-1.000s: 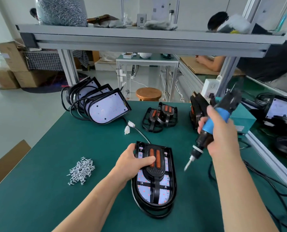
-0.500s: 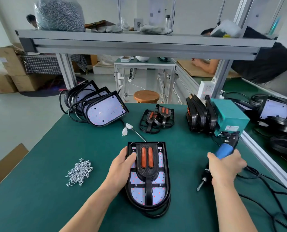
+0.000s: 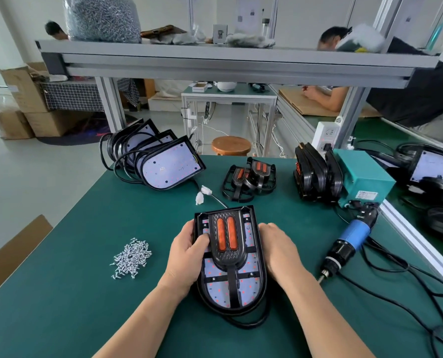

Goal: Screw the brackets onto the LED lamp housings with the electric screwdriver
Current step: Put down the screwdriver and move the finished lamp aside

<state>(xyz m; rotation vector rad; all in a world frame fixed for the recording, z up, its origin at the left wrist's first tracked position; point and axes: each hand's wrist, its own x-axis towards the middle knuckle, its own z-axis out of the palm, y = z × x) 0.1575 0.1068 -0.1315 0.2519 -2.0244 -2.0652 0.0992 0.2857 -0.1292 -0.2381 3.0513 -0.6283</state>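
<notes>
1. The green table (image 3: 73,293) fills the lower frame, under a grey metal shelf (image 3: 215,60) across the top.
2. The lamp housing (image 3: 230,282) lies flat at centre, rounded end toward the bottom edge, a black bracket (image 3: 226,254) with two orange strips on top of it.
3. The left hand (image 3: 186,251) grasps the housing's left edge, thumb lying on the bracket; the right hand (image 3: 279,251) is curled against the right edge. The housing sits between both grips.
4. More housings (image 3: 163,164) lean in a stack at upper left; spare brackets (image 3: 248,182) lie above centre.
5. The electric screwdriver (image 3: 349,241), blue-handled, lies on the table just right of the right hand, untouched.
6. A pile of screws (image 3: 131,257) lies at left, apart from the left hand.
</notes>
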